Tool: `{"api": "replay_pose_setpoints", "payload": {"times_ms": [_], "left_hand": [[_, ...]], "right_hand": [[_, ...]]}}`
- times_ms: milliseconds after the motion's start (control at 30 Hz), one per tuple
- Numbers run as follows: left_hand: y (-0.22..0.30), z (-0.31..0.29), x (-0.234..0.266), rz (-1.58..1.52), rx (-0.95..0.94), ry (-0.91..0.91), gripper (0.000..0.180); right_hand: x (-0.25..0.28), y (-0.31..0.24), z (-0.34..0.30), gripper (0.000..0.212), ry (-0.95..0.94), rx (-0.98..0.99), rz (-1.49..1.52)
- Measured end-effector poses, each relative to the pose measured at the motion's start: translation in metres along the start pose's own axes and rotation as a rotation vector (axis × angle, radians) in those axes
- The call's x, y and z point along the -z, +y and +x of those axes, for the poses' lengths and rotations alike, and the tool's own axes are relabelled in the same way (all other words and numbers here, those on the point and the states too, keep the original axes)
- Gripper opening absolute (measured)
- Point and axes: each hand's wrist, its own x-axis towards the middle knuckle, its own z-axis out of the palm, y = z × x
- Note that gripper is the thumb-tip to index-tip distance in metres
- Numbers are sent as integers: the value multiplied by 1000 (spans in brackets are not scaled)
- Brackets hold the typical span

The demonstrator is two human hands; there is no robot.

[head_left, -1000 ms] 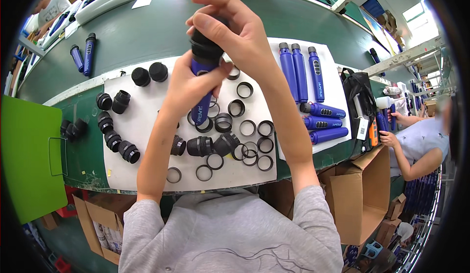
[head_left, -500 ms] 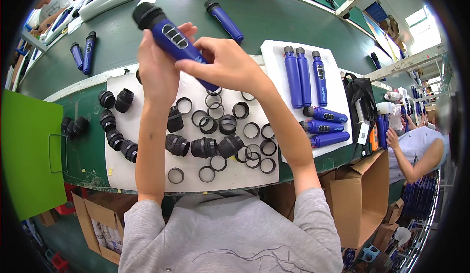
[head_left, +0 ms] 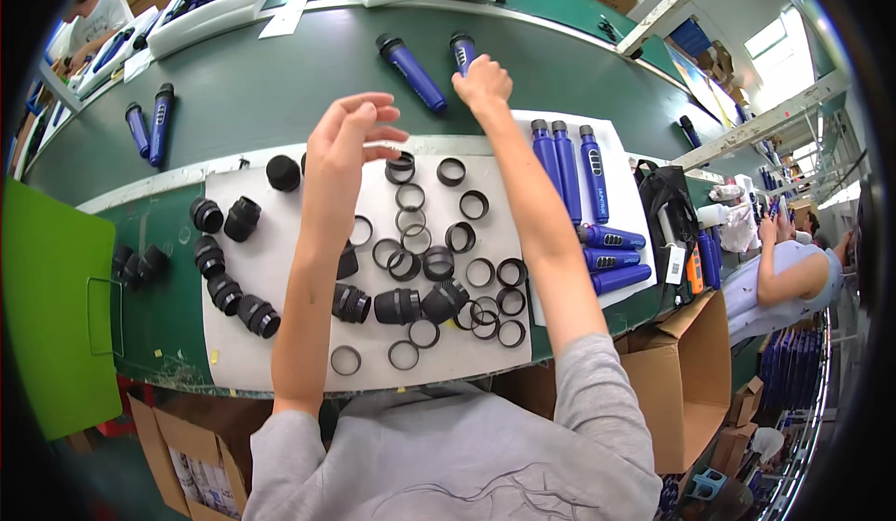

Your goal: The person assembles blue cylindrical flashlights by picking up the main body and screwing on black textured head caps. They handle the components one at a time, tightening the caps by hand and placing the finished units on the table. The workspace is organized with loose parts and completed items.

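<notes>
My right hand (head_left: 486,82) reaches out over the green surface, its fingers closed round the lower body of a blue microphone (head_left: 463,47) with a black head. To the left of it lies another blue microphone (head_left: 413,73). My left hand (head_left: 347,143) hovers above the white sheet (head_left: 252,334), empty, fingers apart. Below and around it on the sheet are many black rings (head_left: 480,272) and several black mesh microphone heads (head_left: 398,306). Blue microphone bodies without heads (head_left: 595,174) lie on white foam to the right, partly behind my right forearm.
A green bin (head_left: 56,306) stands at the left. Two blue microphones (head_left: 161,124) lie far left. Foam trays (head_left: 215,7) with microphones sit at the back. Right of the foam are a black bag (head_left: 667,213) and a co-worker (head_left: 789,278). Cardboard boxes (head_left: 686,381) stand below the table edge.
The microphone that both hands held has left my left hand. My right hand has carried it forward and right to the green surface. My left hand has opened.
</notes>
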Motion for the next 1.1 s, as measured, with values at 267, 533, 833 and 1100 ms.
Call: {"api": "replay_pose_setpoints", "payload": {"times_ms": [267, 533, 833, 1100], "left_hand": [[8, -12, -12, 111, -53, -45, 30], [21, -19, -7, 115, -82, -67, 33], [19, -21, -14, 133, -68, -137, 37], [11, -27, -17, 311, -62, -214, 62]], "right_hand": [[-9, 0, -8, 48, -26, 16, -73], [73, 65, -89, 49, -64, -6, -165], [83, 121, -119, 51, -82, 54, -130], [176, 6, -188, 60, -145, 356, 1050]]}}
